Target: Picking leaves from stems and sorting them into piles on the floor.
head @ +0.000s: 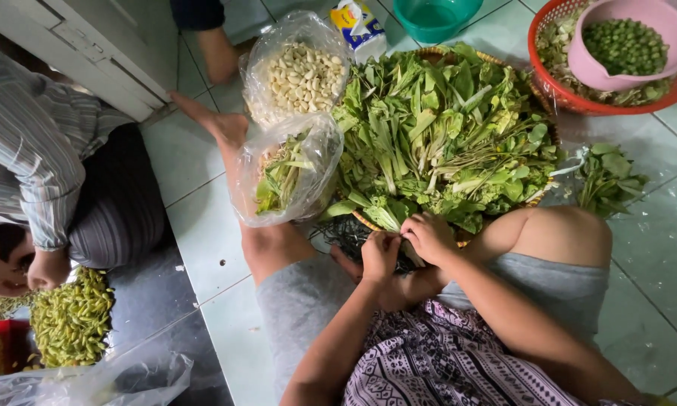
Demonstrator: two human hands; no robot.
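A woven basket [430, 53] heaped with leafy greens [444, 135] stands on the tiled floor in front of me. My left hand [380, 256] and my right hand [429, 237] meet at the basket's near edge. Both pinch a bunch of green stems with dark roots [350, 234] that hang over the rim. A clear bag of greens [286, 177] leans against my left leg. Behind it sits a clear bag of peeled garlic cloves [302, 75].
A red basket [553, 94] at the top right holds pods and a pink bowl of green peas [626, 45]. A teal basin [435, 16] is at the top. Loose greens [608, 177] lie to the right. At the left another person in a striped shirt [30, 143] sits by green pods [71, 319].
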